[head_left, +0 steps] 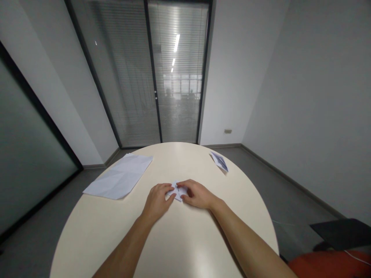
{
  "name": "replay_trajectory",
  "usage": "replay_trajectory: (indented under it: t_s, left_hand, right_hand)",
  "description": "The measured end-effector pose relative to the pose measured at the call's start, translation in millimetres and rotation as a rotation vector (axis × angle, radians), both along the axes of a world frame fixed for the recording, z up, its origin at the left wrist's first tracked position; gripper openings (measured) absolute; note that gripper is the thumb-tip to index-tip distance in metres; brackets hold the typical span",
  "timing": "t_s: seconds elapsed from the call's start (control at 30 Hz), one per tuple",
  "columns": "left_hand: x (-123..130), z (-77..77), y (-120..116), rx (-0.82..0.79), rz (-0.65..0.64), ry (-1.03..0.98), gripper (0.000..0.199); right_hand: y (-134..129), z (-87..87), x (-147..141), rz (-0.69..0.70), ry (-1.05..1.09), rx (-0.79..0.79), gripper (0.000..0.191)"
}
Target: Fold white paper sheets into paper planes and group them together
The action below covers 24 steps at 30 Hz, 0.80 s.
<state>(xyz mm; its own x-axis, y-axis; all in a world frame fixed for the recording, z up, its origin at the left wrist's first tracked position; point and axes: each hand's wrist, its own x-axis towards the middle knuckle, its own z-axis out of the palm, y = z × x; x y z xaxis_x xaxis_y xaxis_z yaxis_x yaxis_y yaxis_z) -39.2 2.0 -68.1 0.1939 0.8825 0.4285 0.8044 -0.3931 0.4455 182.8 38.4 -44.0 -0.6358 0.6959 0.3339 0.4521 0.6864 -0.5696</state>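
Note:
A small folded white paper [178, 192] lies near the middle of the round table, between my two hands. My left hand [159, 199] grips its left side, the thumb near the front edge and the fingers on top. From the right, my right hand [196, 194] pinches the paper's other side between thumb and fingers. A dark line or slit shows across the paper's middle; the fingertips cover part of its edges.
A large creased white sheet [120, 175] lies at the table's left edge. A small printed paper [219, 161] rests near the back right edge of the cream table [174, 239]. A black flat object [342, 233] stands above a red seat [330, 265] at the lower right.

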Motion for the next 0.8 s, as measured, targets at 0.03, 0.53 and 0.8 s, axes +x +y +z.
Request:
replay_trajectory:
  t_s: [0.03,0.53,0.8]
  left_hand:
    - [0.1,0.0,0.0,-0.001,0.001,0.001,0.022]
    - [1.2,1.2,-1.7,0.001,-0.012,0.033,0.025]
    - [1.2,1.5,-1.8,0.019,-0.018,0.071,0.024]
  right_hand:
    - [0.3,-0.2,0.2,0.001,0.0,-0.002,0.051]
    - [6.2,-8.3,3.2,-0.006,-0.023,0.037,0.063]
    - [7.2,-7.9,2.8,-0.003,-0.122,0.066,0.06]
